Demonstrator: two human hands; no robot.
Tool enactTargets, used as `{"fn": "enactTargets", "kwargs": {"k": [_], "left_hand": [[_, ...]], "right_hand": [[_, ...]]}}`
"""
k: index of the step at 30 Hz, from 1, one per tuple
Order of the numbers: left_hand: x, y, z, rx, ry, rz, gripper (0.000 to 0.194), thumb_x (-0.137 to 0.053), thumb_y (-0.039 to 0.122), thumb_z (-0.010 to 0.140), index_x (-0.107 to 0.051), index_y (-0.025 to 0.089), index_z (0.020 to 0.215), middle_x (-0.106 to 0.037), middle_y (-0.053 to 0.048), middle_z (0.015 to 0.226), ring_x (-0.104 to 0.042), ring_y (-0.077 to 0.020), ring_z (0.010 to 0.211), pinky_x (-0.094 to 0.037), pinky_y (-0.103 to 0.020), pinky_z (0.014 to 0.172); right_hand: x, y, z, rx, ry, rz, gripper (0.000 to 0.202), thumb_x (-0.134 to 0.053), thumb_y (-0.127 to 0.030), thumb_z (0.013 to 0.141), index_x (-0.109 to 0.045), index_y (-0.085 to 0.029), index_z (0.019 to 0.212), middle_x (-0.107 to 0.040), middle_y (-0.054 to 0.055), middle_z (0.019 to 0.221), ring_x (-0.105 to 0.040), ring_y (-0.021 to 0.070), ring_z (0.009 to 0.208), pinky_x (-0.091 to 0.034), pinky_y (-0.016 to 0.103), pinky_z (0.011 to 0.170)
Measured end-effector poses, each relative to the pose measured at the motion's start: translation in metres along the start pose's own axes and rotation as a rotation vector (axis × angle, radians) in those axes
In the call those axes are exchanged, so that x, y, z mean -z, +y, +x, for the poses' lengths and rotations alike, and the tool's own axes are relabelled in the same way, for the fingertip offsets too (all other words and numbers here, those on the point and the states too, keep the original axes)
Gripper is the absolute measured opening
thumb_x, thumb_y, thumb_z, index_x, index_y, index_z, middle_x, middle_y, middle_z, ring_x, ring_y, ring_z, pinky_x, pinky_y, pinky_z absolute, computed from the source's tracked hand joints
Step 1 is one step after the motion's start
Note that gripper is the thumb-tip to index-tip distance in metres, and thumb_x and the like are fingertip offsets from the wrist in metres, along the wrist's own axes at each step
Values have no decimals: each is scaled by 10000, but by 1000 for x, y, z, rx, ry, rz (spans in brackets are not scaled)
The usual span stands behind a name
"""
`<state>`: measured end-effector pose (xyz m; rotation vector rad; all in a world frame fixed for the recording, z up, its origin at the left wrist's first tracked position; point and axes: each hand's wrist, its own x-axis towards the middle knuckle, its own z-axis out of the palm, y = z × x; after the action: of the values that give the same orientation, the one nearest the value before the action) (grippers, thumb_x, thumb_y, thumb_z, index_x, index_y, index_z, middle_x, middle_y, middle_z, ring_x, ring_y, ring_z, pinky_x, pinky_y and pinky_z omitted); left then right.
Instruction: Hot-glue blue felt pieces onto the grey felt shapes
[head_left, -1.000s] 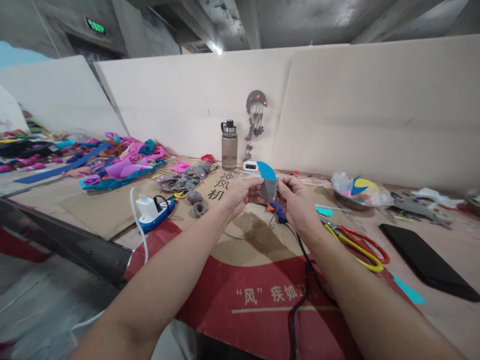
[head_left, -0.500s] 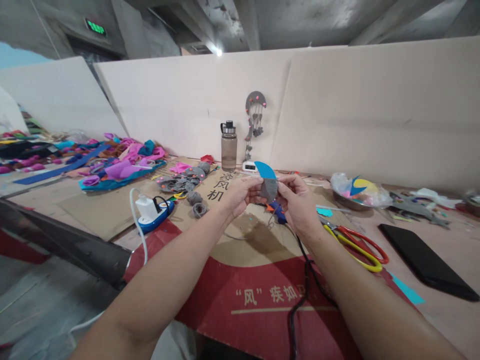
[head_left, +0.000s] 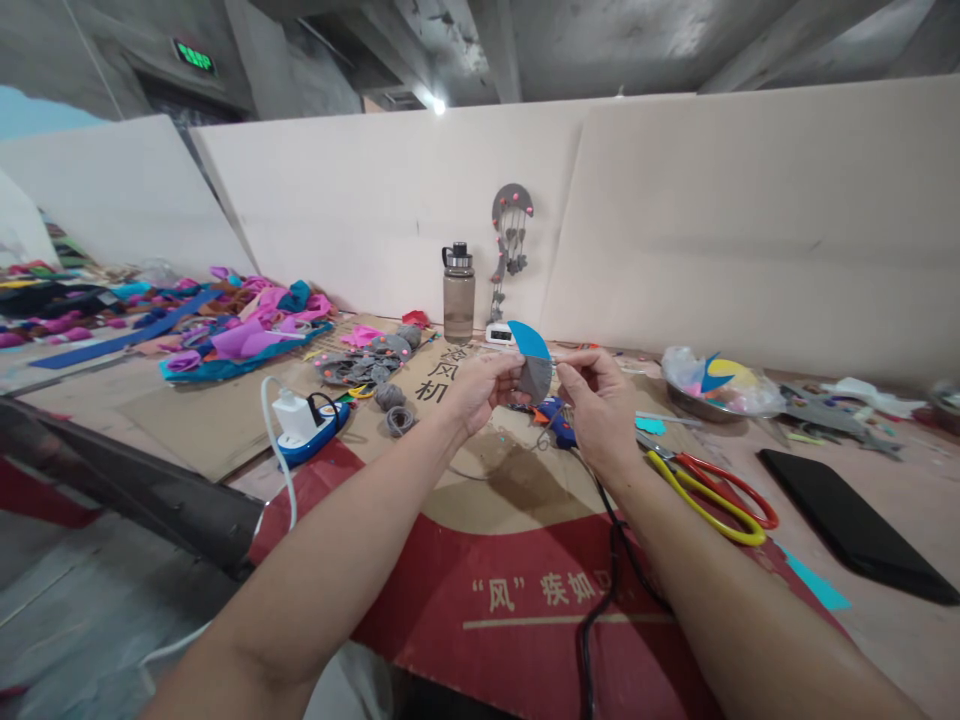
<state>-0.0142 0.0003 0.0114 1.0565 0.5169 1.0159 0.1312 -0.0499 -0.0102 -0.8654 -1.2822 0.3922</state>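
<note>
A rounded felt piece, blue (head_left: 529, 340) on top and grey (head_left: 535, 379) below, is upright over the cardboard. My left hand (head_left: 486, 390) pinches its left edge. Just right of the piece, my right hand (head_left: 597, 405) has thumb and forefinger pressed together; what lies between them is too small to make out. A thin grey yarn (head_left: 480, 476) trails on the cardboard below. Behind my right hand lies a blue tool (head_left: 561, 428) with a black cord.
Scissors (head_left: 712, 490) and a black phone (head_left: 851, 520) lie at right, with a filled bowl (head_left: 701, 407) behind. A bottle (head_left: 458, 295) stands at the back. Left are a power strip (head_left: 311, 440), yarn balls (head_left: 389, 396) and bright felt scraps (head_left: 255, 325).
My right hand has moved slightly right, off the felt piece's edge. The piece has shifted a little left in my left hand.
</note>
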Motion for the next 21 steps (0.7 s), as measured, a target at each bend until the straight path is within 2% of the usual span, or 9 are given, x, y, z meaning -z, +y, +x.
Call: {"fn": "enactTargets", "kwargs": {"k": [10, 21], "left_hand": [[-2, 1, -2, -4, -45, 22, 126, -607, 182, 814, -686, 90, 846, -704, -71, 727, -627, -123, 580, -515, -231, 513], [-1, 0, -2, -9, -87, -30, 119, -647, 190, 799, -690, 90, 848, -715, -72, 748, -638, -128, 601, -509, -230, 521]], "right_hand": [[-1, 1, 0, -64, -16, 118, 99, -662, -331, 860, -626, -238, 856, -542, -26, 781, -447, 115, 662, -376, 257, 619], [-1, 3, -2, -43, -75, 121, 70, -659, -307, 850, -637, -241, 845, -556, -11, 833, -490, 131, 732, -424, 263, 674]]}}
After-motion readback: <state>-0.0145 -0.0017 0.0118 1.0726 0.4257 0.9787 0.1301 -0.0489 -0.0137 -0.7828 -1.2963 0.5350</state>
